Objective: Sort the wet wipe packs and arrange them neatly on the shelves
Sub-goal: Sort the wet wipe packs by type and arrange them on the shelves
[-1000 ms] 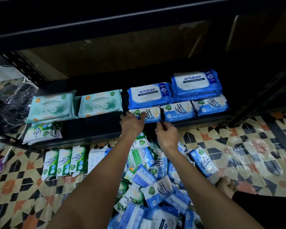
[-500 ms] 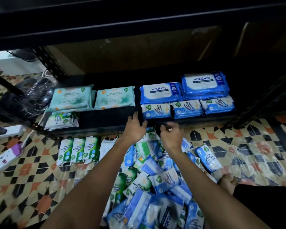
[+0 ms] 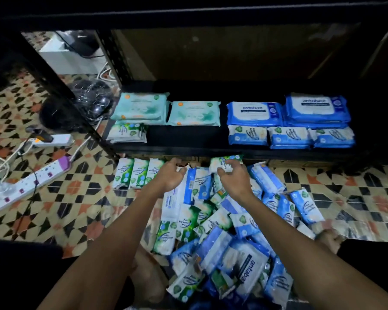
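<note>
Both hands have dropped from the shelf edge down to the floor pile since a second ago, and the view has swung left, bringing the power strips in at 9 o'clock. Largest, the black shelf (image 3: 188,139) holds packs grouped by kind: teal packs (image 3: 141,107) at 11 o'clock, blue antabax packs (image 3: 316,110) at 1 o'clock with small blue packs (image 3: 288,137) lined in front, presumably so each brand keeps its own zone. Below, the unsorted pile (image 3: 222,231) of wet wipe packs sprawls on the tiled floor from centre to 6 o'clock. Three green packs (image 3: 136,173) stand in a row beside it (likely pre-sorted). The right hand (image 3: 234,177) curls round a green pack (image 3: 224,163), probably bound for its green fellows; the left hand (image 3: 169,174) rests loosely curled on the pile, pinching nothing I can make out.
</note>
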